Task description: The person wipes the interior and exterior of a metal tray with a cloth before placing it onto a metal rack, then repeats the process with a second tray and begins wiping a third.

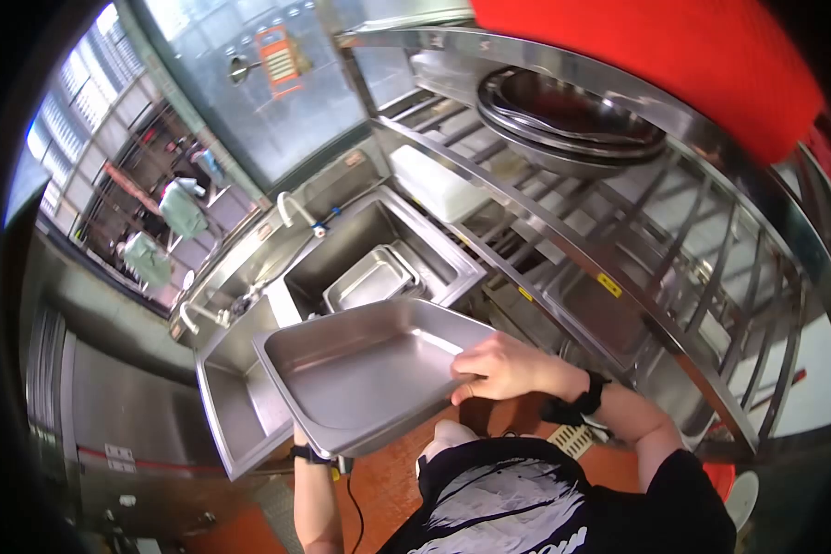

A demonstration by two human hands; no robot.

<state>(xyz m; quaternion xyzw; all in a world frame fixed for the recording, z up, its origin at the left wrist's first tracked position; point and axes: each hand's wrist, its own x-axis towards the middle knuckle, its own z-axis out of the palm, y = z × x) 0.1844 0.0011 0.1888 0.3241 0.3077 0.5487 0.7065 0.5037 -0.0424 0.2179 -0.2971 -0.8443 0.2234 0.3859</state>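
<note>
A deep rectangular stainless steel food pan (pixel 360 369) is held up in front of me, its open side facing up and slightly tilted. My right hand (pixel 494 367) grips the pan's right rim, with the thumb outside and fingers curled over the edge. At the near left corner, my left hand (pixel 300 432) supports the pan from the side or below; its fingers are hidden behind the steel. Beyond the pan, smaller steel pans (pixel 371 279) lie stacked in the far basin of the double sink (pixel 434 242).
A steel slatted rack (pixel 563 222) stands on the right, bearing stacked round bowls (pixel 572 125) and a white tub (pixel 439 180). Taps (pixel 295 208) rise behind the sink. A steel cabinet (pixel 129 369) is at left. The floor (pixel 388 499) is orange, with a drain grate (pixel 571 441).
</note>
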